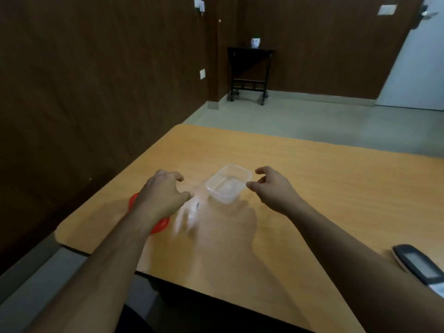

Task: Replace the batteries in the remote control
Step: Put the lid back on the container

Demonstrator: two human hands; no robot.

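The dark, oblong plastic remote control with a grey screen [419, 265] lies flat on the orange-brown wooden counter [312, 188], well to the right of the clear, square plastic tub [228, 183] and nearer the person. It looks light, stiff and smooth, so a hold across its long side edges would likely serve best; the screen face may be slippery. The left hand [161, 195] hovers just left of the tub and the right hand [271, 188] just right of it, both with loosely curled fingers, holding nothing. A red round plastic lid [158, 224] lies left of the tub, partly under the left forearm. Counted: one remote, one tub, one lid, two hands. A pale blur before the tub cannot be identified; no batteries can be made out.
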